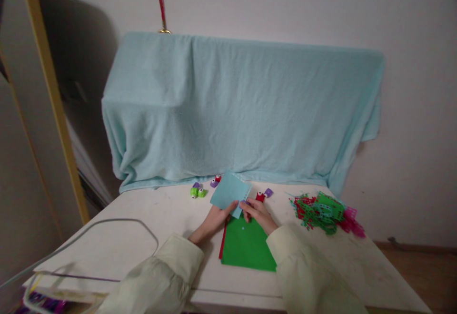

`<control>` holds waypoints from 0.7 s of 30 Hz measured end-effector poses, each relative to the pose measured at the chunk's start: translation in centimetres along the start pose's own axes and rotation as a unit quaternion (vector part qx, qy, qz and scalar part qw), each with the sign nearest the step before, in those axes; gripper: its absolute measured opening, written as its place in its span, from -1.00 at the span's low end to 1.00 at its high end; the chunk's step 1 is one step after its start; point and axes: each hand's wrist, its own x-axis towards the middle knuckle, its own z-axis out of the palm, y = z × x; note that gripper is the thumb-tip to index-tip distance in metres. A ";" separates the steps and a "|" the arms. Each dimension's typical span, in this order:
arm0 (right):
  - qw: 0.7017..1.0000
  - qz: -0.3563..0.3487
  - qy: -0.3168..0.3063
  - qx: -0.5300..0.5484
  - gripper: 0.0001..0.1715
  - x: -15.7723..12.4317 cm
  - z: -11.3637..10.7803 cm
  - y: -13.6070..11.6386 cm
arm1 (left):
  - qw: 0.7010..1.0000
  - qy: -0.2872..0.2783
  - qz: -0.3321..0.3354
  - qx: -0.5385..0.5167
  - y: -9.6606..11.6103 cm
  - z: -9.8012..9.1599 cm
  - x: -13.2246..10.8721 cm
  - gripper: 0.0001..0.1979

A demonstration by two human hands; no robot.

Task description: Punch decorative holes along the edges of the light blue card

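My left hand (pixel 214 219) pinches the lower corner of a light blue paper sheet (pixel 228 192) and holds it tilted above the table. My right hand (pixel 257 213) is closed beside the sheet's right edge, fingers curled on something small that I cannot make out. Under both hands lies a green paper sheet (pixel 248 250) with a red sheet edge (pixel 223 242) showing along its left side. Both arms wear pale cream sleeves.
Small paper punches stand behind the hands: green (pixel 197 192), purple and red (pixel 215 181), red and purple (pixel 264 194). A pile of green, red and pink punched paper scraps (pixel 326 211) lies at the right. A light blue towel (pixel 239 109) drapes something behind the white table (pixel 124 238). A cable (pixel 117 221) curves at the left.
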 end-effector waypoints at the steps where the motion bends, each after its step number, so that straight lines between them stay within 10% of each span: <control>1: 1.000 0.001 0.001 -0.003 -0.60 -0.1 0.0 -0.1 | 1.000 0.000 0.003 -0.001 0.0 0.0 0.0 -0.55; 21: 1.000 0.013 -0.006 0.013 -0.51 0.2 0.2 0.5 | 1.000 0.008 -0.006 -0.024 -0.7 0.2 0.1 -0.58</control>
